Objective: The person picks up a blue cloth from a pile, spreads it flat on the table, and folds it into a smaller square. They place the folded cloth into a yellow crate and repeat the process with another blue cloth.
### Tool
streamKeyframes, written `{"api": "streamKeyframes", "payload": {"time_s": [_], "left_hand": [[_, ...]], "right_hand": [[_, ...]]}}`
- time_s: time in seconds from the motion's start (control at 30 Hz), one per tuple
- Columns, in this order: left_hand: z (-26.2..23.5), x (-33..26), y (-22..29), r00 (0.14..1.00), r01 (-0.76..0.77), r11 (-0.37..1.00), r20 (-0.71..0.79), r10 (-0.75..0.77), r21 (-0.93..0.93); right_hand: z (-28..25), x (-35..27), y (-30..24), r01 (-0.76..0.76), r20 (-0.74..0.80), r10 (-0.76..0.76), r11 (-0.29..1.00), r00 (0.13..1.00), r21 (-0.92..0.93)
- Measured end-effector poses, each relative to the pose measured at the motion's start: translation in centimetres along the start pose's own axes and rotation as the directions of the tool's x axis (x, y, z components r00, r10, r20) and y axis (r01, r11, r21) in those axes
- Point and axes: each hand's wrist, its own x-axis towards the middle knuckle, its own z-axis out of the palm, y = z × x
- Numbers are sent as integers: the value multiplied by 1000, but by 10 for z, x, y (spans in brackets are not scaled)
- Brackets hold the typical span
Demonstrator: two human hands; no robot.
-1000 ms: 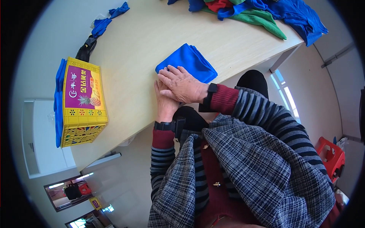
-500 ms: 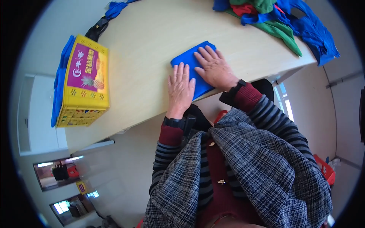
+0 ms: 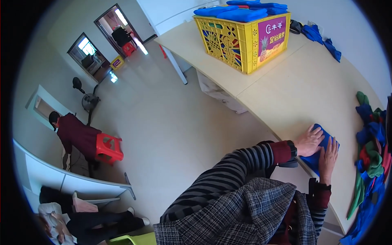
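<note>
A folded blue cloth point(image 3: 312, 162) lies near the table's edge at the right of the view, under both of my hands. My left hand point(image 3: 309, 143) rests flat across its far left part with the fingers spread. Against its right side lies my right hand point(image 3: 328, 159), fingers outstretched and pointing away from me. Neither hand grips the cloth; both press on it from above and hide part of it.
On the pale table point(image 3: 281, 94) stands a yellow crate point(image 3: 245, 49) topped with folded blue cloths point(image 3: 241, 15). Loose blue, green and red cloths point(image 3: 373, 159) heap at the right. One person point(image 3: 77, 134) sits on a red stool point(image 3: 109, 148); another person point(image 3: 98, 222) is at lower left.
The view has swung left, bringing the room and two people into sight. Both hands stay on the blue cloth, with the left now further over its far part.
</note>
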Motion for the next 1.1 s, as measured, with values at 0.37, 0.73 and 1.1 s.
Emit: {"api": "streamKeyframes", "payload": {"time_s": [0.37,0.73,1.1], "left_hand": [[28,-9,-7,998,-14,999,-55,12,-42],[0,-42,6,995,-71,997,-67,70,-12],[-4,-48,21,986,-163,979,67,155,126]], "right_hand": [[24,-8,9,-67,164,54,995,985,77],[-30,-11,-12,-93,-76,105,985,992,146],[-15,-37,-29,-149,59,142,977,988,152]]}}
